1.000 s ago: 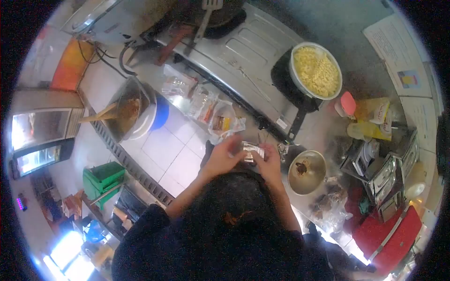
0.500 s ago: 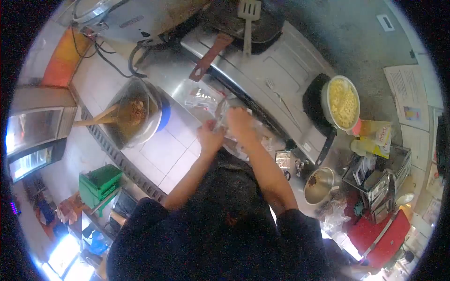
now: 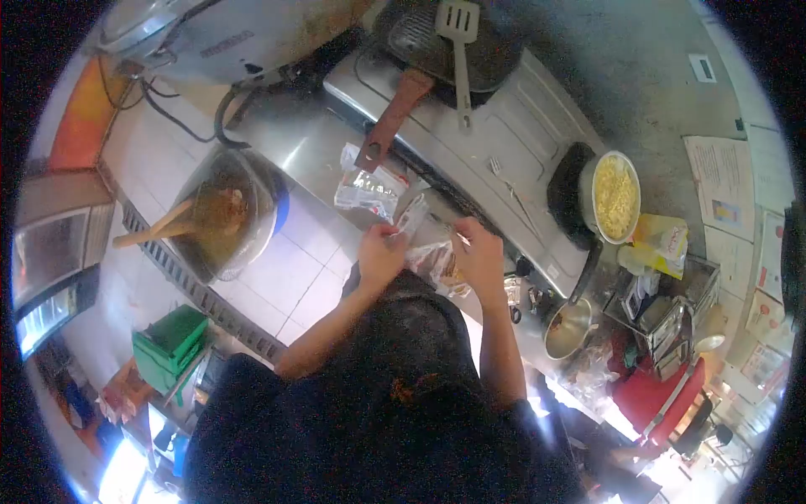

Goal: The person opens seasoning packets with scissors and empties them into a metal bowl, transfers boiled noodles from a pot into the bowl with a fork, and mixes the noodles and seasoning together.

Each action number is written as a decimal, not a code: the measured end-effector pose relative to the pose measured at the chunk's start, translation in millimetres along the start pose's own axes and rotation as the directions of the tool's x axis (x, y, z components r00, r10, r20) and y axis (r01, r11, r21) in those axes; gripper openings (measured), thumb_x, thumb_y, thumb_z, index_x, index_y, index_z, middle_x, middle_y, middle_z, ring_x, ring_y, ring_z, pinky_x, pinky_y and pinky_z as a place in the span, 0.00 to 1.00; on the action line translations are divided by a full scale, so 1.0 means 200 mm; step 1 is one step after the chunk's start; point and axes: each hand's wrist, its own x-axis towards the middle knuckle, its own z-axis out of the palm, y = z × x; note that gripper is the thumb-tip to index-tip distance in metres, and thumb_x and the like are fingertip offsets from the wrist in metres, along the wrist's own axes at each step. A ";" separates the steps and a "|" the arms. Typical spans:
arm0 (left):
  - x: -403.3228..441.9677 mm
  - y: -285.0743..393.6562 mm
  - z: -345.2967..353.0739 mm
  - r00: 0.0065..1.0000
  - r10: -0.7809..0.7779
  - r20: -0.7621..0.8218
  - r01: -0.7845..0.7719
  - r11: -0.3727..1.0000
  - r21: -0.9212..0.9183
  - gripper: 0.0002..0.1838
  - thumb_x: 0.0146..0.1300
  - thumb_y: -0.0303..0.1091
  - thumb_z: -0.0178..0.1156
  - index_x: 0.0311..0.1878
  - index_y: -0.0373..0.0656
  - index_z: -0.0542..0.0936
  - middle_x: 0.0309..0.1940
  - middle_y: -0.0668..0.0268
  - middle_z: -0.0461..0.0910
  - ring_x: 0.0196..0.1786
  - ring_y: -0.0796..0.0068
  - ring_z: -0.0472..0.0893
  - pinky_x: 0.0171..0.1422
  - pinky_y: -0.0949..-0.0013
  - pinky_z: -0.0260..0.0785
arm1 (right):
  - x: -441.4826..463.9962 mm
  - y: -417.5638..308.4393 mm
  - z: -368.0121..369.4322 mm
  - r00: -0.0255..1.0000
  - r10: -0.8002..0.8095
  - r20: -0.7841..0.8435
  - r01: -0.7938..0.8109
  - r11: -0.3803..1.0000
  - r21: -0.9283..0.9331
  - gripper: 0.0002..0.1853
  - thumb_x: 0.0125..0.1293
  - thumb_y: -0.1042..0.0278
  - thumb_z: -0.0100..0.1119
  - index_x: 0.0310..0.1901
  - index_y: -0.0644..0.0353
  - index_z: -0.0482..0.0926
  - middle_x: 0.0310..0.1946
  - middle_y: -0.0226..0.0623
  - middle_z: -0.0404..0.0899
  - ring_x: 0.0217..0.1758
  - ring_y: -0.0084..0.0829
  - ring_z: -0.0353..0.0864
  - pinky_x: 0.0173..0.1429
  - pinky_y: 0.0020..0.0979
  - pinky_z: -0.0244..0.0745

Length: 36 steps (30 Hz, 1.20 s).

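While my two hands are staying apart over the worktop [image 3: 290, 139], a crumpled clear plastic packet [image 3: 435, 259] is lying between them, this side of the stove [image 3: 512, 126]. Left hand [image 3: 382, 259] is the nearer, pinching plastic at the fingertips; right hand [image 3: 480, 262] is bending its fingers in at the packet's right side, grip unclear. Creases are hiding the long axis. Another packet [image 3: 369, 191] is resting beyond my left fingertips.
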 end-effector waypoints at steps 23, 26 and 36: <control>-0.10 0.50 0.06 0.795 0.179 0.579 0.153 0.865 -0.478 0.21 0.64 0.33 0.68 0.54 0.32 0.75 0.48 0.56 0.83 0.48 0.72 0.83 0.52 0.74 0.76 | -0.65 0.08 -0.30 0.606 0.716 -0.348 -0.125 0.517 0.847 0.07 0.69 0.74 0.63 0.33 0.58 0.74 0.29 0.26 0.77 0.33 0.15 0.72 0.38 0.20 0.66; -0.14 0.58 0.10 0.734 0.548 0.401 -0.428 0.832 -0.353 0.23 0.67 0.29 0.64 0.62 0.30 0.71 0.55 0.53 0.79 0.60 0.70 0.77 0.62 0.69 0.73 | -0.67 0.05 -0.35 0.596 0.729 -0.336 -0.187 0.534 0.825 0.08 0.67 0.68 0.66 0.36 0.60 0.76 0.31 0.31 0.79 0.36 0.21 0.75 0.44 0.25 0.69; -0.29 0.81 -0.05 0.398 0.214 0.892 0.248 0.911 -0.330 0.14 0.68 0.26 0.62 0.55 0.38 0.76 0.45 0.67 0.82 0.46 0.76 0.82 0.53 0.70 0.75 | -0.60 -0.16 -0.34 0.716 0.594 -0.367 -0.259 0.714 0.650 0.07 0.70 0.69 0.59 0.38 0.65 0.78 0.28 0.38 0.80 0.30 0.25 0.79 0.37 0.27 0.73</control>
